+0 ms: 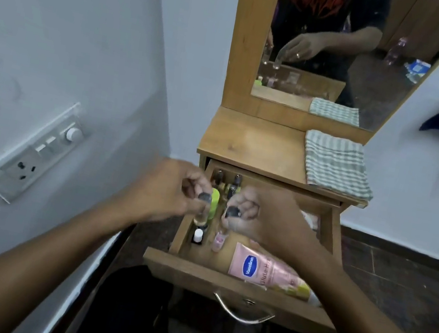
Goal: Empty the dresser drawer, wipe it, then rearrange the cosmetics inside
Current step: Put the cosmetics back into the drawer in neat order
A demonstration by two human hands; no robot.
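the left grip (179, 188) is curled round a small clear bottle (202, 211) with a dark cap, held upright over the left edge of the drawer (206, 281), just above a white-capped bottle (198, 235). just beside it stands a green jar (215, 202), with nail polishes (227, 182) ranked in the back left corner. the right grip (251, 210) pinches a second dark-capped bottle (232, 212) above a little pink bottle (219, 239). i cannot tell whether these two are going in or coming out. either way, keep them upright, move one at a time, and clear the standing neighbours, which look easy to topple. a pink tube (261, 270) lies by the front right corner. the striped cloth (336, 163) sits at the surface's right edge.
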